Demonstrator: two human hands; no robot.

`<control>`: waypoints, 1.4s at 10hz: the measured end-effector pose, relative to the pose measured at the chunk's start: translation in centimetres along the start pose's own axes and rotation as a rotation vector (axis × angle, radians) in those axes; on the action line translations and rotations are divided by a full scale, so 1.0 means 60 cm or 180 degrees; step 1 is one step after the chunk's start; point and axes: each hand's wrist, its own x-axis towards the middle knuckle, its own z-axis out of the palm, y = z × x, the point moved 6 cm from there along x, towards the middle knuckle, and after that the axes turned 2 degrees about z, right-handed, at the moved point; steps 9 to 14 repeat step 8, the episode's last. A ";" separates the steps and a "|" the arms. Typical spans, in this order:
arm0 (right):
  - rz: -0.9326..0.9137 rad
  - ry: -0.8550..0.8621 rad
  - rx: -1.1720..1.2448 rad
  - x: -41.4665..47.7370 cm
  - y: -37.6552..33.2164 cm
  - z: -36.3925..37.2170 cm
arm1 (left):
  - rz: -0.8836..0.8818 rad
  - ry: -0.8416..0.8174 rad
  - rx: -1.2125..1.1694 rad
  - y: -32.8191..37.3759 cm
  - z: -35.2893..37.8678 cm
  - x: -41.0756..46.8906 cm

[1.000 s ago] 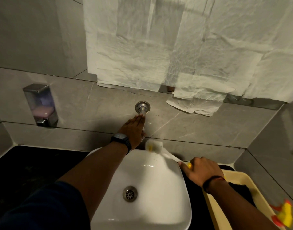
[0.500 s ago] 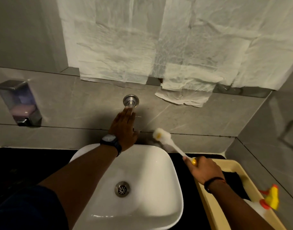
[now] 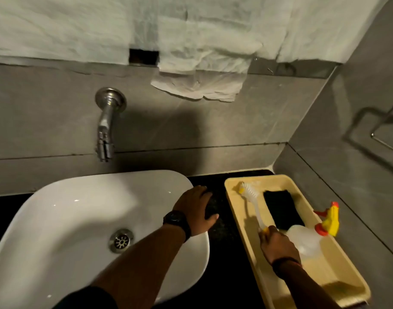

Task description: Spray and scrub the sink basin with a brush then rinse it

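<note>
The white sink basin (image 3: pixel 68 210) sits on a black counter, its metal drain (image 3: pixel 121 240) near the middle. A chrome tap (image 3: pixel 106 123) juts from the grey wall above it. My left hand (image 3: pixel 196 210) rests flat over the basin's right rim, fingers spread on the counter, holding nothing. My right hand (image 3: pixel 278 246) grips the yellow end of the white brush (image 3: pixel 251 197), which lies inside the cream tray (image 3: pixel 233 210), bristle head toward the wall. A clear spray bottle (image 3: pixel 307 239) with a yellow and orange trigger lies in the tray beside my right hand.
A black cloth or sponge (image 3: pixel 282 208) lies in the tray's far half. White paper sheets (image 3: pixel 191 41) cover the mirror above. A grey side wall with a metal towel holder (image 3: pixel 389 130) closes the right. The black counter (image 3: pixel 226 264) runs between basin and tray.
My left hand left the tap and came down onto the basin's right rim. My right hand carried the brush away from the basin into the tray. The view swung right.
</note>
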 end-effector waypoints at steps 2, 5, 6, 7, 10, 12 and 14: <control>-0.0085 -0.0131 -0.0139 0.041 0.035 0.058 | 0.0024 -0.0133 0.0061 0.004 0.077 0.020; -0.0390 0.0302 -0.0740 0.035 0.026 0.092 | 0.0217 -0.0296 0.0224 -0.003 0.084 0.022; -0.0395 0.0228 -0.0744 0.034 0.022 0.087 | 0.0206 -0.0433 0.0175 0.000 0.075 0.015; -0.0339 0.0508 -0.0323 0.042 -0.017 0.022 | 0.0181 -0.0192 0.0058 -0.006 0.008 0.014; -0.0558 0.0951 0.0319 0.033 -0.080 -0.057 | 0.0281 0.0015 0.0186 -0.003 -0.055 0.002; -0.0558 0.0951 0.0319 0.033 -0.080 -0.057 | 0.0281 0.0015 0.0186 -0.003 -0.055 0.002; -0.0558 0.0951 0.0319 0.033 -0.080 -0.057 | 0.0281 0.0015 0.0186 -0.003 -0.055 0.002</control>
